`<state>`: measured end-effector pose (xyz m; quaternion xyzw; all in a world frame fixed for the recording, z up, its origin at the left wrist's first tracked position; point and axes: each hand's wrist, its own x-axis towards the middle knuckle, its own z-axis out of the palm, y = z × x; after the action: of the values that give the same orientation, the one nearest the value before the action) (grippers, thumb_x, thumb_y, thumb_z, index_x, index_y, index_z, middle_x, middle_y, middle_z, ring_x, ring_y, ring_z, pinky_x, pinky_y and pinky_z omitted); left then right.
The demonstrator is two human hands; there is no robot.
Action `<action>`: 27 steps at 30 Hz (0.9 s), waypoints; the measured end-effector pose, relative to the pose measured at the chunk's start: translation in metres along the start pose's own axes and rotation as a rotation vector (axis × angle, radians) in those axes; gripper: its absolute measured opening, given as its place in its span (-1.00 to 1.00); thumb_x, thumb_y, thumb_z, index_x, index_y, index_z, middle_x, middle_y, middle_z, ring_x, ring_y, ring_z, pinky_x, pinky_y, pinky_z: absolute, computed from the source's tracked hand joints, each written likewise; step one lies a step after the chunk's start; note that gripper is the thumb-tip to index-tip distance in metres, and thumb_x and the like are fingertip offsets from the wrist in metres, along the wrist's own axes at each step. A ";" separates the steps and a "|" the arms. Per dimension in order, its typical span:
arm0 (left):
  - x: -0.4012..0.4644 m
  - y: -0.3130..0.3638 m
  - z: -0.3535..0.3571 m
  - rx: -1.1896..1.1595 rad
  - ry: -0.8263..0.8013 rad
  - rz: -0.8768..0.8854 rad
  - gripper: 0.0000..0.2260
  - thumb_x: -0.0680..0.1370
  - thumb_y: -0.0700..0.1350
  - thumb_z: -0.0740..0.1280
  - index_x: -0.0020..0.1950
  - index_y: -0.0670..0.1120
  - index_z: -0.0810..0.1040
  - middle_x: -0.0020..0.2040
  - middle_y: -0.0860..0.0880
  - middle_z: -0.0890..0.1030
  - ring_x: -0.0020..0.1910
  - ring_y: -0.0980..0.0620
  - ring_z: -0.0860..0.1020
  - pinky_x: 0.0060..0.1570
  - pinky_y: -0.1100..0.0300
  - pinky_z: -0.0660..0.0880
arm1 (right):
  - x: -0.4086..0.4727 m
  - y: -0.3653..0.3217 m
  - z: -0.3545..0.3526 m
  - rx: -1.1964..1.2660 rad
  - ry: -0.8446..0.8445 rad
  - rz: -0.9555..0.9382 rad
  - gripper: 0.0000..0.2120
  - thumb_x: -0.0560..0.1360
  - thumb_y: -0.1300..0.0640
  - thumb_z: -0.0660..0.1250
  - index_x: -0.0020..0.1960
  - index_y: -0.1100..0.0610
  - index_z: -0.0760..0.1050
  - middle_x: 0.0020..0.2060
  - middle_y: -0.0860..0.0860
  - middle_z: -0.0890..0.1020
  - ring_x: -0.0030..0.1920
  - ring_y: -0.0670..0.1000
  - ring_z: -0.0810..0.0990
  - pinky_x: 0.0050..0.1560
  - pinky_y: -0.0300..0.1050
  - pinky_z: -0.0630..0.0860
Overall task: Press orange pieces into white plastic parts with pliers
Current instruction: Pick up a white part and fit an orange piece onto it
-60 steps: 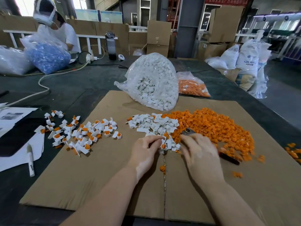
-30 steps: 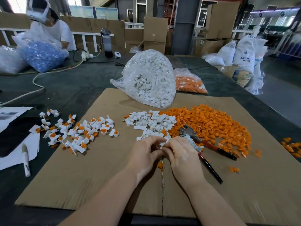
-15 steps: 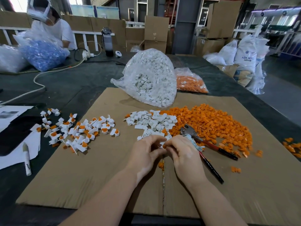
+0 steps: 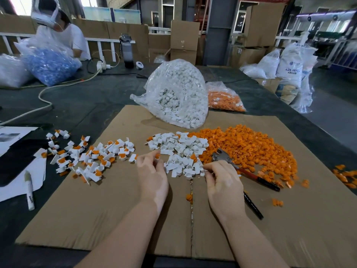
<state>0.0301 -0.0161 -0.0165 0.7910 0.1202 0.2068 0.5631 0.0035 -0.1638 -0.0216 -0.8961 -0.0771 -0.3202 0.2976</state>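
A small orange plastic piece (image 4: 157, 156) is pinched in the left hand (image 4: 152, 172); a white plastic part (image 4: 202, 172) is pinched by the right hand (image 4: 224, 182). Red-handled pliers (image 4: 243, 172) lie unheld beside the orange heap (image 4: 249, 149); an unpressed insert could be dropped.

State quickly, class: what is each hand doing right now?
Left hand: pinches an orange piece at its fingertips.
Right hand: fingers curled at a white part; grip unclear.

dark table (image 4: 100, 105), cardboard sheet (image 4: 116, 219), papers (image 4: 11, 188)
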 end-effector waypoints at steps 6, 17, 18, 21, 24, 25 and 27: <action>0.014 -0.008 -0.010 0.429 -0.018 -0.010 -0.59 0.58 -0.20 0.22 0.43 -0.14 0.31 0.34 -0.14 0.27 0.33 -0.11 0.25 0.28 0.14 0.22 | -0.001 0.001 0.002 -0.095 0.034 0.022 -0.82 0.34 0.44 0.43 -0.17 0.20 0.60 -0.26 0.04 0.61 -0.19 0.13 0.59 -0.16 0.03 0.47; 0.014 -0.011 -0.013 0.586 -0.008 0.142 -0.67 0.56 -0.10 0.27 0.32 0.01 0.45 0.43 -0.02 0.25 0.40 -0.01 0.10 0.31 0.00 0.06 | 0.001 0.003 0.007 -0.158 -0.001 0.027 -0.82 0.33 0.41 0.45 -0.19 0.16 0.61 -0.27 0.02 0.61 -0.20 0.13 0.59 -0.16 0.02 0.41; 0.012 -0.010 -0.011 0.550 -0.015 0.215 -0.72 0.54 -0.10 0.30 0.26 0.01 0.51 0.34 0.00 0.35 0.33 0.00 0.17 0.25 0.07 0.07 | 0.002 0.003 0.008 -0.170 0.003 0.023 -0.82 0.32 0.40 0.46 -0.19 0.16 0.61 -0.27 0.02 0.61 -0.20 0.12 0.59 -0.15 0.02 0.40; 0.003 -0.004 0.000 0.490 -0.156 0.368 -0.82 0.53 -0.03 0.32 0.11 0.03 0.60 0.10 0.09 0.45 0.18 0.08 0.29 0.01 0.26 0.06 | 0.009 0.002 0.010 -0.211 -0.008 0.000 -0.85 0.35 0.36 0.47 -0.16 0.15 0.62 -0.24 0.02 0.62 -0.20 0.13 0.58 -0.12 0.02 0.39; -0.003 -0.002 0.012 0.495 -0.250 0.460 -0.82 0.54 0.04 0.28 0.07 0.07 0.62 -0.01 0.11 0.48 0.13 0.10 0.36 -0.01 0.25 0.12 | 0.021 0.001 0.010 -0.246 -0.060 -0.012 -0.88 0.41 0.29 0.43 -0.08 0.14 0.63 -0.16 0.03 0.62 -0.11 0.13 0.56 -0.06 0.01 0.34; -0.004 -0.002 0.014 0.509 -0.271 0.488 -0.81 0.54 0.05 0.28 0.08 0.08 0.62 -0.04 0.12 0.47 0.11 0.10 0.37 0.00 0.23 0.16 | 0.026 0.001 0.010 -0.258 -0.098 -0.010 -0.86 0.44 0.28 0.40 -0.02 0.13 0.62 -0.11 0.03 0.62 -0.05 0.12 0.55 -0.02 0.02 0.32; -0.005 -0.004 0.015 0.534 -0.325 0.521 -0.78 0.54 0.07 0.27 0.12 0.10 0.61 -0.10 0.13 0.41 0.09 0.09 0.38 0.04 0.22 0.23 | 0.035 -0.001 0.013 -0.295 -0.180 -0.024 -0.81 0.49 0.25 0.34 0.08 0.09 0.59 -0.02 0.03 0.58 0.04 0.10 0.49 0.03 -0.01 0.25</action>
<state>0.0332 -0.0296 -0.0256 0.9358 -0.1256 0.1763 0.2783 0.0374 -0.1575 -0.0075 -0.9541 -0.0662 -0.2501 0.1507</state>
